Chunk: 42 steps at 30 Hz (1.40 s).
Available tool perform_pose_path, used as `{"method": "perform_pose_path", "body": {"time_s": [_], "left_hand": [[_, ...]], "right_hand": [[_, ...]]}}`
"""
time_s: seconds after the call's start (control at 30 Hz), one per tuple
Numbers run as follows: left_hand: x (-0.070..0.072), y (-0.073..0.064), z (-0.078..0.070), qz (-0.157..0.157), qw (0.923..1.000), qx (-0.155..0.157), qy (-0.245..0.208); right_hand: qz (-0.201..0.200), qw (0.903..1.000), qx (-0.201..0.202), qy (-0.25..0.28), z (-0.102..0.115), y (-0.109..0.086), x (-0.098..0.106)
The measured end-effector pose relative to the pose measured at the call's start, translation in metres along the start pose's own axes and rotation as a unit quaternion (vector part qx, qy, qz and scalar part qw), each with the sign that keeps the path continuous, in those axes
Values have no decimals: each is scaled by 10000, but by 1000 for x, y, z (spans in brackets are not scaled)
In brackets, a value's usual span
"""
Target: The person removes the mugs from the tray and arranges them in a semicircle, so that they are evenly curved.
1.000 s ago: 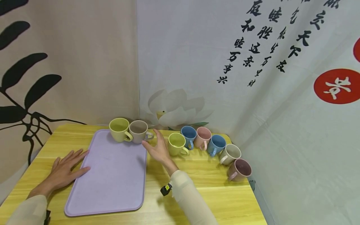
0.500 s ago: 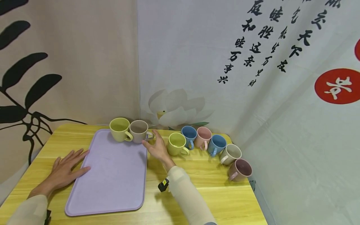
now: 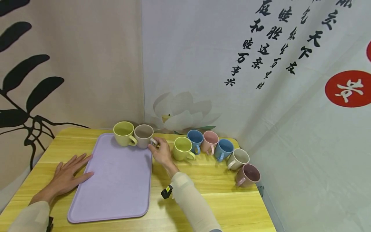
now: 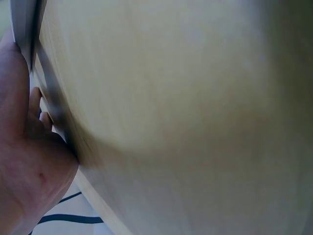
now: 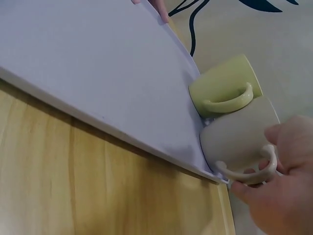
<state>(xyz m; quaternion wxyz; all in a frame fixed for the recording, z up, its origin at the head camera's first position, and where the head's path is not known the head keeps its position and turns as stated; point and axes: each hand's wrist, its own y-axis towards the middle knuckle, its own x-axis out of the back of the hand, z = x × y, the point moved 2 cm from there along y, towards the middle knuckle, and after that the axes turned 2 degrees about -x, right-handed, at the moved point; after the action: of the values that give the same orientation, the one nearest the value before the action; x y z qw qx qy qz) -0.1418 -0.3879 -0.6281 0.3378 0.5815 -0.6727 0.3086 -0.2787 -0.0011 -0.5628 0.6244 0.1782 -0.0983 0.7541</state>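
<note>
A lavender tray [image 3: 116, 183] lies on the table, with a yellow-green mug [image 3: 123, 134] and a grey mug [image 3: 143, 136] side by side in its far end. My right hand [image 3: 162, 152] pinches the handle of the grey mug; in the right wrist view the fingers [image 5: 274, 133] curl around that handle [image 5: 252, 177] from both sides. At the tray's left edge rests my left hand [image 3: 68, 177], fingers spread and fairly straight, thumb over the rim. In the left wrist view the left palm [image 4: 29, 181] is beside the tray edge.
To the right stands a curved row of mugs: yellow-green [image 3: 182, 149], blue [image 3: 195, 140], pink [image 3: 210, 142], blue [image 3: 223, 149], off-white [image 3: 237, 158] and mauve [image 3: 247, 175]. Behind the wooden table [image 3: 203, 206] hangs a printed cloth [image 3: 185, 64].
My right hand has closed in on the grey mug's handle, its fingers drawing together around it. The left hand, the tray and the other mugs stay in place.
</note>
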Motion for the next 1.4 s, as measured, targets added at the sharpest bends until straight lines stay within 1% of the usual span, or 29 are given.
{"method": "perform_pose_path", "body": {"time_s": [0.13, 0.17, 0.23, 0.27, 0.37, 0.4, 0.47, 0.5, 0.53, 0.63, 0.73, 1.03, 1.23, 1.4], "left_hand": [[0, 0, 0, 7, 10000, 5, 6], [0, 0, 0, 10, 10000, 8, 3], [0, 0, 0, 15, 10000, 15, 5], [0, 0, 0, 14, 10000, 17, 8], [0, 0, 1, 15, 10000, 26, 11], [0, 0, 1, 16, 10000, 31, 13], [0, 0, 1, 8, 10000, 32, 9], [0, 0, 1, 11, 10000, 32, 9], [0, 0, 1, 14, 10000, 32, 5], [0, 0, 0, 0, 10000, 12, 27], [0, 0, 0, -9, 10000, 10, 44], [-1, 0, 2, -47, 10000, -11, 10], [0, -1, 2, -12, 10000, 17, -10], [0, -1, 1, -6, 10000, 1, 22]], "right_hand": [[-255, 9996, 53, 59, -2, 0, -3], [-397, 9990, 211, -8, -11, 5, -7], [-628, 9975, 305, -74, -12, 5, -8], [-787, 9958, 455, -114, -21, 9, -12], [-1023, 9941, 372, 24, -22, 10, -14], [-1026, 9944, 183, 154, -13, 6, -12], [-1093, 9935, -27, 325, -12, 5, -13], [-1075, 9929, -254, 446, -4, 1, -10], [-1099, 9920, -365, 503, -3, 0, -10], [-1175, 9890, -627, 644, 0, -2, -10], [-1249, 9867, -760, 714, 3, -6, -9], [-1412, 9825, -770, 941, 11, -15, 0], [-1369, 9831, -620, 1048, 19, -25, 8], [-1328, 9845, -507, 1028, 21, -33, 14]]}}
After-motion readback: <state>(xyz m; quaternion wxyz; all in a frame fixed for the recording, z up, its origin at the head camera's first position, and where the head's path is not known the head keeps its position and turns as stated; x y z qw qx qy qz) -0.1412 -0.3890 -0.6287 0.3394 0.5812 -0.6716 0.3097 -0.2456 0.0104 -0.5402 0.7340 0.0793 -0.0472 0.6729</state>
